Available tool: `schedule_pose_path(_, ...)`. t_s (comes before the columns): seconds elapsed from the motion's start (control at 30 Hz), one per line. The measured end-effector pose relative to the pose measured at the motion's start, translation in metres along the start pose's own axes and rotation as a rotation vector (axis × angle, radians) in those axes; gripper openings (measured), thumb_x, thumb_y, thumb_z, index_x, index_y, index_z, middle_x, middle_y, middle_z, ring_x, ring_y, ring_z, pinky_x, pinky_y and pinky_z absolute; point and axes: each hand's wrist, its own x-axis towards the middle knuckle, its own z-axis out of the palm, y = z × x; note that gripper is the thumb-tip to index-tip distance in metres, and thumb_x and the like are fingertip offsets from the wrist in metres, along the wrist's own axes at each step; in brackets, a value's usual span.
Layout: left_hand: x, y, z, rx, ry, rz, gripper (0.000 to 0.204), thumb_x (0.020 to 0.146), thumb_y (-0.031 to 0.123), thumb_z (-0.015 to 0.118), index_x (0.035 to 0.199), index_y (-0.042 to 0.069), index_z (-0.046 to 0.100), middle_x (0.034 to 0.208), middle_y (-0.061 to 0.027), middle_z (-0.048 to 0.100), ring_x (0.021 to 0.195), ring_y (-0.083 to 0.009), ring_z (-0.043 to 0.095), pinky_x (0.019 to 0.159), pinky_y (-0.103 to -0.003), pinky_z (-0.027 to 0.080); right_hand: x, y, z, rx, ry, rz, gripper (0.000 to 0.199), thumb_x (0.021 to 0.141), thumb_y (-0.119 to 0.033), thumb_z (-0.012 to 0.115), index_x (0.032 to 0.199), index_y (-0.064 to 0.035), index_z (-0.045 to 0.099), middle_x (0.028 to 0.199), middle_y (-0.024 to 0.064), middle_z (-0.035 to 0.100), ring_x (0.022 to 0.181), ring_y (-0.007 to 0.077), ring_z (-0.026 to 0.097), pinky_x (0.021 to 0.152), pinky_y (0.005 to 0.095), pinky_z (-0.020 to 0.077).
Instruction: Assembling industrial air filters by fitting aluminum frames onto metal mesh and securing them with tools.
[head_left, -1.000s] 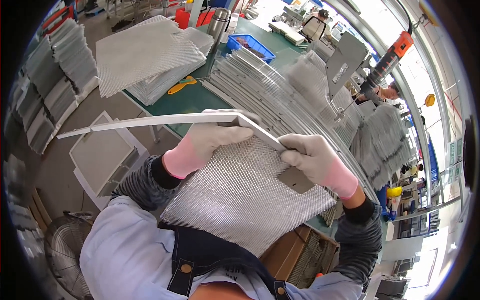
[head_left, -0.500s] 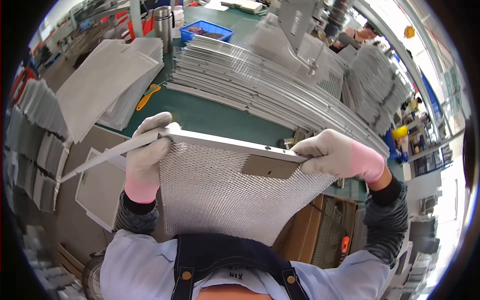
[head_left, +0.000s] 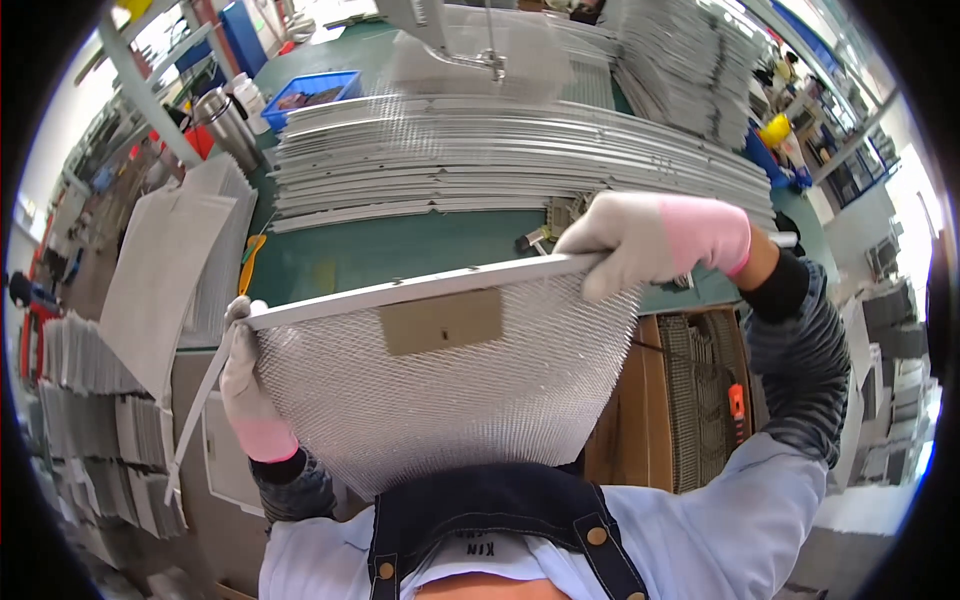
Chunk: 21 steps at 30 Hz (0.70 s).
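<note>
Workbench (head_left: 370,258) with a green top stretches across the view, and in front of it, against the wearer's dark apron, hangs a silvery expanded-metal mesh sheet (head_left: 470,400). Along its upper edge runs a pale metal frame strip (head_left: 530,268), with a grey-brown rectangular plate (head_left: 443,322) lying just beneath. The assembly looks part-made: the top edge is lined up with the strip, though whether it is fully seated cannot be told; the strip's left arm slants down apart from the mesh, and the visible right edge is bare. Both gloved hands are well apart and clamped on the strip, the left hand (head_left: 243,368) at its bent corner, the right hand (head_left: 640,240) near the other end. Around them, stacked frame strips (head_left: 430,165) fill the bench behind, flat sheets (head_left: 160,270) pile up at left, and an open cardboard box (head_left: 628,415) crowds the mesh's lower right. Smaller still are a blue tray (head_left: 325,105), a steel flask (head_left: 228,128) and a yellow-orange hand tool (head_left: 251,262).
</note>
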Motion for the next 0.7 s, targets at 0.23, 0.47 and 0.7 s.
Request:
schedule_pose_path(0.23,0.013,-0.002,-0.023,0.008,-0.029,-0.044,0.026,0.1,0.018,0.049,0.12,0.005,0.058,0.109,-0.009,0.065,0.1,-0.0201,0.063,0.09,-0.035,0.053,-0.023,0.021,0.012,0.24,0.302,0.055,0.036,0.074,-0.003,0.062,0.108,0.0028,0.068,0.07,0.0011,0.06,0.061,0.0066,0.052,0.055,0.0225,0.0437)
schedule_pose_path(0.47,0.014,-0.005,-0.024,0.094,-0.005,0.024,0.026,0.098,0.021,0.054,0.12,0.009,0.059,0.113,-0.0087,0.063,0.103,-0.0195,0.061,0.092,-0.035,0.051,-0.027,0.025,0.017,0.117,0.241,0.012,0.023,0.08,-0.014,0.062,0.089,0.0057,0.068,0.06,-0.0013,0.054,0.056,0.0064,0.047,0.051,0.0256,0.0391)
schedule_pose_path(0.7,0.017,-0.008,-0.024,0.109,-0.145,0.011,0.027,0.099,0.021,0.051,0.122,0.009,0.058,0.114,-0.0088,0.062,0.103,-0.0192,0.061,0.092,-0.034,0.05,-0.037,0.038,0.028,0.278,0.108,-0.067,0.025,0.089,-0.018,0.056,0.08,0.0049,0.063,0.054,0.0027,0.049,0.048,0.0113,0.048,0.048,0.0284,0.0415)
